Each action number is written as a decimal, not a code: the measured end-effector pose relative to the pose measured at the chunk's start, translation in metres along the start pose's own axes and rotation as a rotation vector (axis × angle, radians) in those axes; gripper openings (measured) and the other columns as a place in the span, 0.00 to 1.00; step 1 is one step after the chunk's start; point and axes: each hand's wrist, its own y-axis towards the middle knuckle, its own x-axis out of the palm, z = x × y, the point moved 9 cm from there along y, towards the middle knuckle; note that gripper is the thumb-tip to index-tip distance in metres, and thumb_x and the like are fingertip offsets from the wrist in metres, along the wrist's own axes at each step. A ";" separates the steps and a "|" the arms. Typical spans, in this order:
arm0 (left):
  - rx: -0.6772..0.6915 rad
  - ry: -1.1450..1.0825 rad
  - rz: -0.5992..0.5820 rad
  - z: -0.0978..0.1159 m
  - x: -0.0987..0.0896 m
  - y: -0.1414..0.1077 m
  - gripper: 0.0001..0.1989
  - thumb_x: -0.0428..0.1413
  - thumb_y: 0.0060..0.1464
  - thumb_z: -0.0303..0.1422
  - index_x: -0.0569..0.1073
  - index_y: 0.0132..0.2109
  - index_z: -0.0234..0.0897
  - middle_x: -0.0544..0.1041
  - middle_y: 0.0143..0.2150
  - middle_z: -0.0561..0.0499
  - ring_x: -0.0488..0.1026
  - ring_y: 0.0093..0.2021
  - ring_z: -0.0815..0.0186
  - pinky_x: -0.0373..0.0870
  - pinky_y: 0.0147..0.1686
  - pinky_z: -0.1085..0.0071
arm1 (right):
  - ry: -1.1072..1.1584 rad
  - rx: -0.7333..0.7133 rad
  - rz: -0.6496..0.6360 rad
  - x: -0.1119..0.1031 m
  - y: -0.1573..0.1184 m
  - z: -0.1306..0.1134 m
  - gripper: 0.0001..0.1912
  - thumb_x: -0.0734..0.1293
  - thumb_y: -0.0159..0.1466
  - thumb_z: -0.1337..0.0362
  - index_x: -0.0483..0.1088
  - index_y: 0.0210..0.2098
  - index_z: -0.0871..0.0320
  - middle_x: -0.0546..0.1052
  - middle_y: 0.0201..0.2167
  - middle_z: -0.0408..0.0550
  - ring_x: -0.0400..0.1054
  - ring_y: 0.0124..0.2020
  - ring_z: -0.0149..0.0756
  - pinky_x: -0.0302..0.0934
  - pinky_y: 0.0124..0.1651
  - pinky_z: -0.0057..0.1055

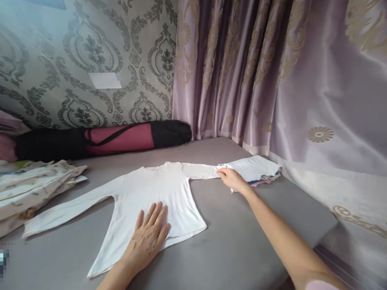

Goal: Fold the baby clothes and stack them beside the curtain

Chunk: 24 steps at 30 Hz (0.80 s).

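A white long-sleeved shirt lies spread out on the grey bed surface, its neckline toward the wall and both sleeves stretched sideways. My left hand rests flat on the lower front of the shirt, fingers extended. At the cuff of the right-hand sleeve, my right hand pinches the fabric with thumb and fingers together. Just beyond that hand sits a stack of folded clothes, white on top with blue and pink edges below. The sleeve end reaches the stack's near edge.
A heap of cream patterned fabric lies at the left. Along the patterned wall rests a long black and maroon bag. Lilac curtains hang behind and to the right, beside the bed's right edge.
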 end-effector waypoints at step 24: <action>0.084 -0.051 -0.106 0.013 -0.039 0.018 0.24 0.43 0.62 0.43 0.69 0.59 0.37 0.68 0.61 0.38 0.65 0.59 0.49 0.67 0.52 0.52 | 0.764 0.404 0.381 -0.006 0.077 0.058 0.05 0.66 0.57 0.66 0.68 0.34 0.58 0.76 0.23 0.43 0.73 0.28 0.34 0.69 0.32 0.31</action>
